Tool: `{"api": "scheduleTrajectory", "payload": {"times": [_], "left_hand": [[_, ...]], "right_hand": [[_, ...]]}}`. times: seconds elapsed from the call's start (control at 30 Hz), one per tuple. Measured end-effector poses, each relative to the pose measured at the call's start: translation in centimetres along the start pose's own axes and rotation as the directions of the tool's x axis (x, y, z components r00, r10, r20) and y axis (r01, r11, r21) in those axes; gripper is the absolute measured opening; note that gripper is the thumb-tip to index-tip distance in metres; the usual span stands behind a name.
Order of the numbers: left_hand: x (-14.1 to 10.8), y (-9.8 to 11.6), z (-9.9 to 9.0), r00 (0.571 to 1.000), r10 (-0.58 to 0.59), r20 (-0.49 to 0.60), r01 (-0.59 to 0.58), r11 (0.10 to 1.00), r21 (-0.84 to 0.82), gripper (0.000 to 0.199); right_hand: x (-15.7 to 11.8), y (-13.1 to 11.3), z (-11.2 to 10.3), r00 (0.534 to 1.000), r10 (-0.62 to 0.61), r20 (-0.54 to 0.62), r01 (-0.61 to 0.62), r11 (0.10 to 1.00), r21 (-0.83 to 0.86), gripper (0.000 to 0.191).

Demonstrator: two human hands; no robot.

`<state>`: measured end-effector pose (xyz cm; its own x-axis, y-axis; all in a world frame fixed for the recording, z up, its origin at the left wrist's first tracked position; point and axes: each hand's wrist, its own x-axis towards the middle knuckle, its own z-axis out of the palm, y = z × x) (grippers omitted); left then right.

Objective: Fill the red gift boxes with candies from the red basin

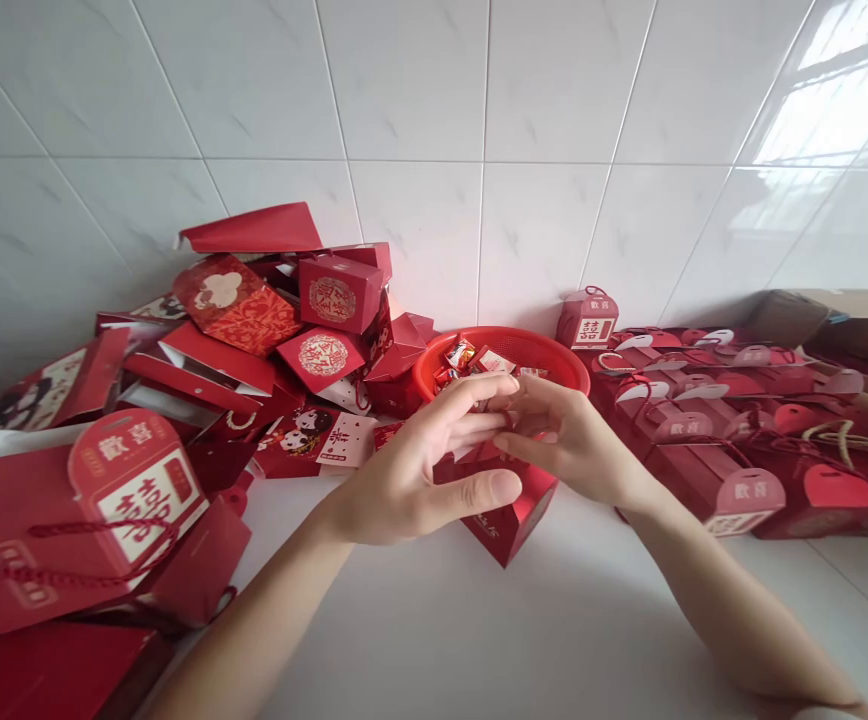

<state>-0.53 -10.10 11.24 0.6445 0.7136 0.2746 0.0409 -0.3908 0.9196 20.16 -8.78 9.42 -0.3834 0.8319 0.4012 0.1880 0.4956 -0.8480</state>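
Observation:
My left hand (pixel 419 465) is held over a red box (pixel 505 525), its thumb stretched out and its fingers apart from the thumb. My right hand (pixel 573 440) meets it above the same box, fingertips bent toward the left hand's fingers. Whether anything small lies between the right fingers is hidden. The red box stands on the white surface, its upper part covered by both hands. Just behind the hands, a round red plastic basket (pixel 578 372) holds wrapped sweets (pixel 460 353).
Piled red boxes (pixel 325 300) lean against the tiled wall at the left, with a large handled box (pixel 21 520) nearer. Rows of red boxes (pixel 711 480) stand at the right, one upright box (pixel 585 320) behind them. A cardboard carton (pixel 839 325) sits at the far right.

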Motion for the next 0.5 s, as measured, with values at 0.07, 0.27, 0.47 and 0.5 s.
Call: {"api": "scheduleTrajectory", "payload": {"times": [0.07,0.27,0.47,0.5], "left_hand": [[-0.1,0.1,0.0,0.998,0.034,-0.046,-0.029,0.993,0.118,0.064],[0.3,-0.3,-0.3,0.984,0.133,-0.117,-0.094,0.952,0.291,0.052],[1.5,-2.1,-1.9,0.985,0.125,-0.116,-0.085,0.95,0.301,0.033],[1.7,-2.5,-2.2,0.985,0.128,-0.113,-0.09,0.953,0.29,0.031]], "right_hand": [[0.0,0.0,-0.1,1.0,0.001,-0.029,-0.002,0.999,-0.038,0.024],[-0.3,-1.1,-2.0,0.985,-0.045,-0.164,0.045,0.999,-0.005,0.019],[-4.0,-4.1,-5.0,0.898,-0.147,-0.414,0.105,0.987,-0.123,0.013],[-5.1,-4.8,-5.7,0.867,-0.171,-0.468,0.102,0.98,-0.171,0.013]]}}
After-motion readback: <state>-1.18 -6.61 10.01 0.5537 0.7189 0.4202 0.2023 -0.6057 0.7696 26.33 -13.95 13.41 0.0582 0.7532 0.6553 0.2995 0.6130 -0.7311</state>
